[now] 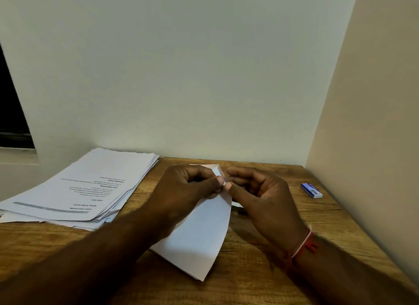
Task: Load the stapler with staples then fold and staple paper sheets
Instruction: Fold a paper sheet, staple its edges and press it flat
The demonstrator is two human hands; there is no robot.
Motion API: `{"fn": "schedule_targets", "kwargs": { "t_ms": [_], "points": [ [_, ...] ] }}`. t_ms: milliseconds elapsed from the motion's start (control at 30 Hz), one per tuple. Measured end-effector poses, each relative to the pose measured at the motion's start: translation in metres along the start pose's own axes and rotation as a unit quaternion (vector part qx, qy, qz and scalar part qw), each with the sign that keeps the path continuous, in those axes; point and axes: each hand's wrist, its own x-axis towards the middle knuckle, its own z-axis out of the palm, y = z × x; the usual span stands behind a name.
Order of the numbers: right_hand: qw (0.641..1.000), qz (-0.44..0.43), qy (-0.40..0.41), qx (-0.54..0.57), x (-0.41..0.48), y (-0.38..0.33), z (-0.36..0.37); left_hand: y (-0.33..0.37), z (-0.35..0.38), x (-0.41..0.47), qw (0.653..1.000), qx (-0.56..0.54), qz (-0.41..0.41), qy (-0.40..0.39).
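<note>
A folded white paper sheet (199,234) lies on the wooden table (260,270) in front of me, its far end lifted. My left hand (181,189) pinches the folded top corner between thumb and fingers. My right hand (265,195) meets it from the right, its thumb tip on the same corner and its fingers curled behind the sheet. A small blue and white staple box (311,190) rests at the right side of the table, apart from both hands. A sliver of something pale and dark shows under my right hand; I cannot tell whether it is the stapler.
A thick stack of printed paper sheets (86,186) sits at the table's back left, partly overhanging the edge. A plain wall stands close behind and another on the right. A dark window opening (11,114) is at far left.
</note>
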Motion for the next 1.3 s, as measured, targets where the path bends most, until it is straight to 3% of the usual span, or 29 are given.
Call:
{"fn": "schedule_targets", "kwargs": {
  "t_ms": [200,433,600,800,1300],
  "points": [
    [0.991,-0.041,0.029,-0.123,-0.003,0.0,0.004,0.005,0.003,-0.003,0.995,0.098,0.028,0.013],
    [0.997,0.024,0.021,-0.069,-0.001,-0.006,0.005,0.011,0.004,-0.008,0.991,0.126,0.033,0.016],
    [0.997,0.074,-0.004,0.028,-0.001,-0.002,0.006,0.009,0.001,-0.007,0.993,0.109,0.031,0.015],
    [0.998,0.056,-0.017,-0.017,0.002,0.0,0.003,0.01,0.003,-0.007,0.992,0.12,0.038,0.006],
    [0.999,0.035,-0.023,-0.014,0.005,0.002,0.004,0.01,0.003,-0.004,0.99,0.132,0.05,-0.014]
  ]
}}
